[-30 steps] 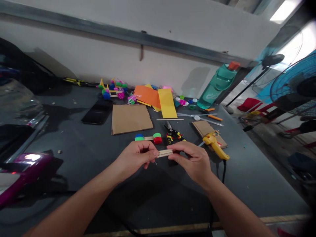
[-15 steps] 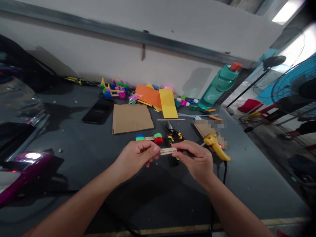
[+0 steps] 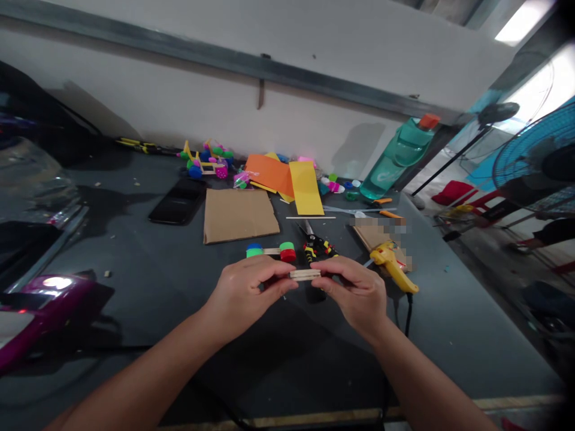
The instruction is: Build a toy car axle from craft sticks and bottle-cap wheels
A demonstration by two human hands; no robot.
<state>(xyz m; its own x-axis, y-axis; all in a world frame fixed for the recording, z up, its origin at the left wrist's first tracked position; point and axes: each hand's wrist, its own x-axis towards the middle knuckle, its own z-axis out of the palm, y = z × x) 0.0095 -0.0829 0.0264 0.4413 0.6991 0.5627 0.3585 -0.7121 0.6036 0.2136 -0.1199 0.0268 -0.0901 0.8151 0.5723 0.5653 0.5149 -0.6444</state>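
Both hands hold a small stack of flat wooden sticks [image 3: 304, 275] level above the dark table [image 3: 162, 281]. My left hand [image 3: 245, 293] pinches the stack's left end with closed fingers. My right hand [image 3: 357, 293] pinches its right end the same way. Just beyond the hands lies a stick with green, blue and red bottle caps [image 3: 271, 251] at its ends, and black cutting pliers [image 3: 314, 246] with striped grips.
A yellow glue gun [image 3: 392, 262] rests on cardboard at the right, its cord running to the table's front edge. Further back lie a cardboard sheet [image 3: 238, 215], orange and yellow paper [image 3: 290, 179], a black phone [image 3: 178, 202], colourful cap toys [image 3: 204, 163], scissors and a teal bottle [image 3: 395, 157].
My hands have drawn slightly closer together on the sticks, and the left fingers have curled further over the stack's end. Nothing on the table has moved.
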